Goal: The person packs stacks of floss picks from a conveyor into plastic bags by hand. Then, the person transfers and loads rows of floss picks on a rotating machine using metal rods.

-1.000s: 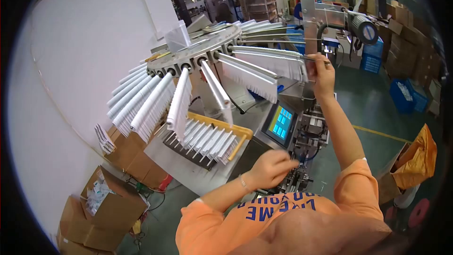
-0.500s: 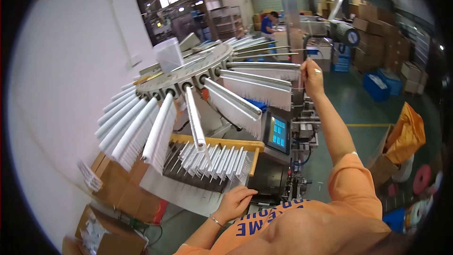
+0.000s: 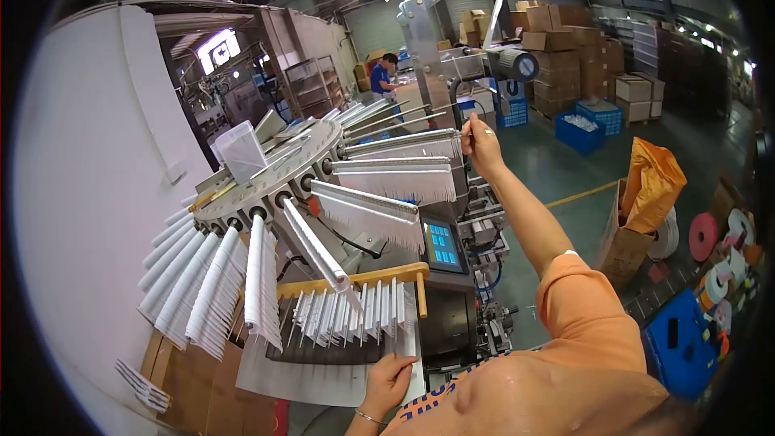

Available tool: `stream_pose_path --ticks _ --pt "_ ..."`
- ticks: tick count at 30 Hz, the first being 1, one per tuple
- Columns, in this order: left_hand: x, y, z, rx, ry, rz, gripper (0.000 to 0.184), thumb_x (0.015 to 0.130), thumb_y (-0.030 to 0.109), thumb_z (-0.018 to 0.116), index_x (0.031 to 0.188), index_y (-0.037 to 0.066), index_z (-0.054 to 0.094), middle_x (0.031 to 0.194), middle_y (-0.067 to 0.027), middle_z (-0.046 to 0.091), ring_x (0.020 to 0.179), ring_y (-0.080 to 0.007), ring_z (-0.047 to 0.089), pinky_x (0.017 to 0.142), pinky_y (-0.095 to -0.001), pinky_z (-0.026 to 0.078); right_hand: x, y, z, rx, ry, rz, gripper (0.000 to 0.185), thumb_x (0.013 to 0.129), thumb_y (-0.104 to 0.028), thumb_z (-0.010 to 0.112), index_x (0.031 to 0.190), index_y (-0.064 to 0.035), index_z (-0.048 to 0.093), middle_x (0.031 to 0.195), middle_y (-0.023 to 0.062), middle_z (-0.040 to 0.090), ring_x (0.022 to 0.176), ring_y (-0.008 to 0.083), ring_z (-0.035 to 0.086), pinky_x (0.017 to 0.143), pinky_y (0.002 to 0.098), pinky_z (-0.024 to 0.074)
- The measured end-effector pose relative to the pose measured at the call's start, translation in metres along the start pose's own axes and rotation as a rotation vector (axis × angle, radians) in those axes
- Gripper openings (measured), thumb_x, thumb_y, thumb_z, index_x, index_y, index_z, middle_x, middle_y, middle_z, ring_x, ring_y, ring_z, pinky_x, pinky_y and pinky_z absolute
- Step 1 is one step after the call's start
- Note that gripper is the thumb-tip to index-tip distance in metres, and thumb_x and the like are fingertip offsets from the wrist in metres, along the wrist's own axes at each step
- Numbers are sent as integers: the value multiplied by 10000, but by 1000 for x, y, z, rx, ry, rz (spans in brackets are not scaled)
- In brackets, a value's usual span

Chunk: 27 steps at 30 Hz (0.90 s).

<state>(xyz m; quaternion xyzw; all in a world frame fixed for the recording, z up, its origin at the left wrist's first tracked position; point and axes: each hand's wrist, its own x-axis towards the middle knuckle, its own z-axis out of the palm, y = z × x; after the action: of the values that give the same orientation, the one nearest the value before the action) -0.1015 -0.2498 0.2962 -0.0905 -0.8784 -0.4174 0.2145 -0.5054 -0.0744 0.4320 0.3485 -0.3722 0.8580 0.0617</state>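
Note:
My right hand (image 3: 482, 148) is raised at the outer end of a rod hung with white fringed strips (image 3: 404, 145). Its fingers are pinched together there; what lies between them is too small to make out. The rod sticks out from a round metal carousel (image 3: 266, 186) with several similar rods fanned around it. Low in front of me, my left hand (image 3: 389, 379) rests palm down at the near edge of a pale tray (image 3: 323, 383), fingers loosely extended and nothing visible in them. Just beyond it, a rack holds a row of thin white strips on rods (image 3: 347, 312).
A wooden bar (image 3: 355, 281) runs behind the rack. Right of it is a lit touchscreen (image 3: 441, 246). A motor (image 3: 517, 64) hangs on a metal post (image 3: 428, 56). Cardboard boxes (image 3: 557, 73), blue crates (image 3: 579, 133) and an orange bag (image 3: 650, 186) stand right. A person (image 3: 382, 77) works farther back.
The view has swung right and up, so the carousel appears farther left. My right hand stays at the rod ends. My left hand remains low by the tray, its fingers drawn in a little.

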Motion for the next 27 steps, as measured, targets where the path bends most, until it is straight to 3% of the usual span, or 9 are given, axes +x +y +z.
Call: stream_pose_path --ticks 3,7,13,18,20,21,23,25,27 --pt "-15 -37 16 29 -9 70 143 766 7 554 883 23 635 671 -102 545 597 -229 535 536 -297 413 0 -3 -11 26 50 4 398 890 -436 478 671 -105 499 523 -15 418 429 85 370 408 213 277" --pt "-19 21 12 -77 57 21 146 768 5 551 889 18 632 670 -101 546 600 -226 539 545 -294 419 -3 -32 -42 86 212 8 409 849 -495 512 653 -136 526 489 -35 401 378 74 344 355 219 228" --pt "-47 -2 26 -35 -109 -36 151 781 26 549 911 22 627 723 -105 569 635 -231 553 581 -290 434 -31 -99 -145 266 496 -40 368 849 -451 541 638 -151 507 472 -45 381 353 65 319 325 207 193" --pt "-49 -1 3 -42 -249 -120 155 801 80 547 920 20 626 771 -116 585 712 -252 576 648 -299 454 -151 -135 -211 270 475 -109 344 909 -332 460 625 -139 458 532 -19 420 383 83 307 368 209 266" --pt "-44 -19 -10 -66 -296 -148 156 804 87 547 920 20 626 779 -116 588 712 -246 579 649 -300 455 -215 -138 -189 173 428 -48 323 919 -316 438 661 -123 457 588 -7 471 409 86 348 386 207 301" --pt "-40 -32 -16 -110 -267 -123 149 816 69 539 923 13 627 765 -81 573 682 -178 563 613 -271 447 -245 -136 -162 146 412 -6 305 921 -313 436 691 -116 478 600 -6 482 419 87 366 395 204 309" --pt "-32 -50 -35 -146 -248 -80 145 832 59 531 925 6 629 756 -38 557 643 -100 538 575 -235 437 -297 -121 -105 141 668 118 300 924 -359 427 793 -104 517 620 1 509 475 95 455 426 203 358" --pt "-26 -71 -62 -149 -302 -138 153 815 78 537 921 15 627 766 -44 572 663 -103 532 612 -231 433 -356 -114 -45 248 321 252 278 909 -346 466 867 -78 529 707 39 543 588 129 547 503 224 444" --pt "-25 -101 -96 -171 -368 -206 153 823 113 556 899 -1 625 773 -41 578 649 -94 527 597 -235 439 -397 -97 24 217 265 232 233 895 -280 506 859 -51 540 748 83 557 609 166 567 528 253 468"
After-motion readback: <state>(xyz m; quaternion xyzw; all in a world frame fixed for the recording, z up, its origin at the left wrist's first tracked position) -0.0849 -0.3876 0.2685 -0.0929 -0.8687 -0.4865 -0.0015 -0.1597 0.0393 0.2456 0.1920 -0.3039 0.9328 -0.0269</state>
